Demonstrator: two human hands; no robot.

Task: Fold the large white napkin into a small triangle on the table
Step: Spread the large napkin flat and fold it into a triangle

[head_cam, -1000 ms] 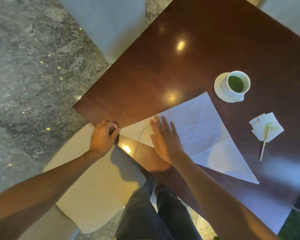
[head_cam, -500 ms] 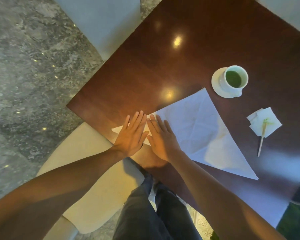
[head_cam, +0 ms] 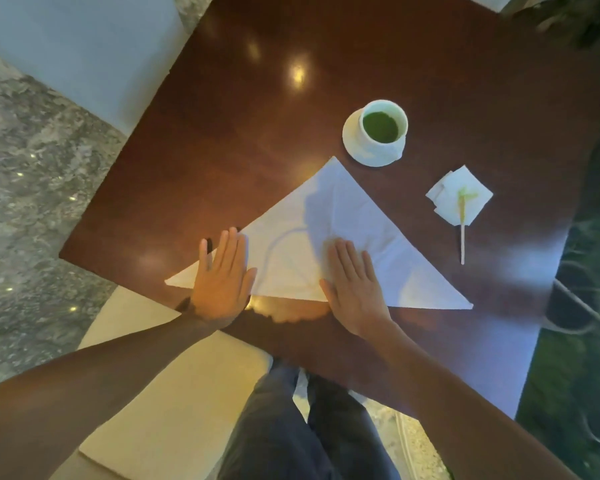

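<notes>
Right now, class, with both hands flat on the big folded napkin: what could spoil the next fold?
1. The napkin is wrinkled near the middle, so a crooked crease could set.
2. Its top corner lies close to the cup of green drink; a swinging corner might knock it.

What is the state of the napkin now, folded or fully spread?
Folded once: the napkin lies flat as a large triangle, both hands, left and right, pressing it. Not yet small.

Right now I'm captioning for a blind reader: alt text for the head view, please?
Both hands, left hand and right hand, press flat on a large white napkin folded into a triangle on a dark wooden table. Beyond it stand a cup of green drink and a small stained napkin.
</notes>
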